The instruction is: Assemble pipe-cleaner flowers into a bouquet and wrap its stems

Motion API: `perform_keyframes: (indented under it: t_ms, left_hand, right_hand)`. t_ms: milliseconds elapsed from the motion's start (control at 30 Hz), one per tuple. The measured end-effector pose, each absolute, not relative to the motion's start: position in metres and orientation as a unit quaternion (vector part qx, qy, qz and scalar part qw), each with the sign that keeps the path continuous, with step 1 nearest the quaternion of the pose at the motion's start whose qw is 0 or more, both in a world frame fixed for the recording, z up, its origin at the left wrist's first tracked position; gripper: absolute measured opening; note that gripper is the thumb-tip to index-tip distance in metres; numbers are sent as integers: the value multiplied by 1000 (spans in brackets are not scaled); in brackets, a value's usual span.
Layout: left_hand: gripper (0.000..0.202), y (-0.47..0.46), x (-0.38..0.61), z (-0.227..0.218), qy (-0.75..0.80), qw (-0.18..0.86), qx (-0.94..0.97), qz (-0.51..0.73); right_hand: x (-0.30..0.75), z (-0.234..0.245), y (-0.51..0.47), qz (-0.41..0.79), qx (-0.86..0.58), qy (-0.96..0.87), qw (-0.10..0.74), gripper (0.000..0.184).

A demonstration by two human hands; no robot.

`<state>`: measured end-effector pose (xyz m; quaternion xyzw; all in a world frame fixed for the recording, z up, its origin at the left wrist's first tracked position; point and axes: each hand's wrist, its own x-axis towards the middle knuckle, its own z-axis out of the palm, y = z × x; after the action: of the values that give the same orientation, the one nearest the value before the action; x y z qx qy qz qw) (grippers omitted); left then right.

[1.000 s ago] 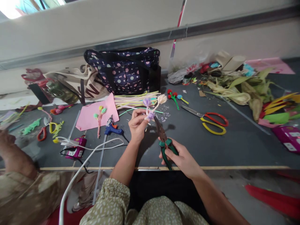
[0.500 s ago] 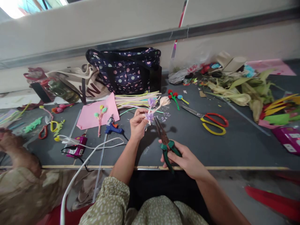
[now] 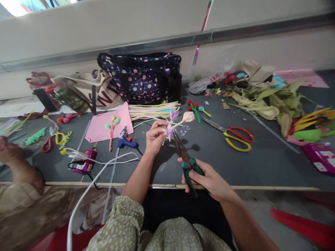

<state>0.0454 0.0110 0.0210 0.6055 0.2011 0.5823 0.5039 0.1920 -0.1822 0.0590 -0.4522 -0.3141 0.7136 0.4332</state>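
My left hand (image 3: 155, 136) is closed on a small pipe-cleaner flower sprig (image 3: 176, 121) with purple tufts and one cream tuft, held above the dark grey table (image 3: 261, 164). My right hand (image 3: 209, 179) grips the green handles of long-nose pliers (image 3: 185, 158). The plier jaws point up and left, with their tip at the purple tuft at the base of the sprig. Just beyond the sprig lies a bundle of pale pipe cleaners (image 3: 150, 111).
Behind stand a polka-dot bag (image 3: 141, 78) and a beige tote (image 3: 86, 91). A pink sheet (image 3: 101, 129), blue glue gun (image 3: 125, 141), purple glue gun (image 3: 83, 164) with white cord, red-and-yellow scissors (image 3: 235, 137) and corn husks (image 3: 267, 99) lie around. Another person's arm (image 3: 18, 167) is at left.
The sprig and my left hand have shifted slightly right and up in view. My right hand with the pliers has slid a little right and down, its tip staying at the sprig.
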Motion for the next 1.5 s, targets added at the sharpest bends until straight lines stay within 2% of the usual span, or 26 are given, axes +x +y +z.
perform_keyframes:
  t_ms: [333, 667, 1067, 1300, 1500]
  left_hand:
    - [9, 10, 43, 23, 171, 514, 621, 566]
    - [11, 10, 43, 23, 153, 529, 616, 564]
    - [22, 11, 40, 24, 140, 609, 590, 512]
    - [23, 11, 38, 24, 115, 631, 586, 495]
    - [20, 13, 36, 23, 104, 633, 614, 460]
  right_hand:
    - [190, 64, -183, 662, -495, -343, 446, 50]
    - [188, 57, -186, 600, -572, -367, 421, 52]
    - [199, 67, -190, 667, -504, -350, 422, 49]
    - [202, 69, -184, 676, -504, -365, 395, 56]
    - [206, 68, -187, 685, -495, -372, 384, 54]
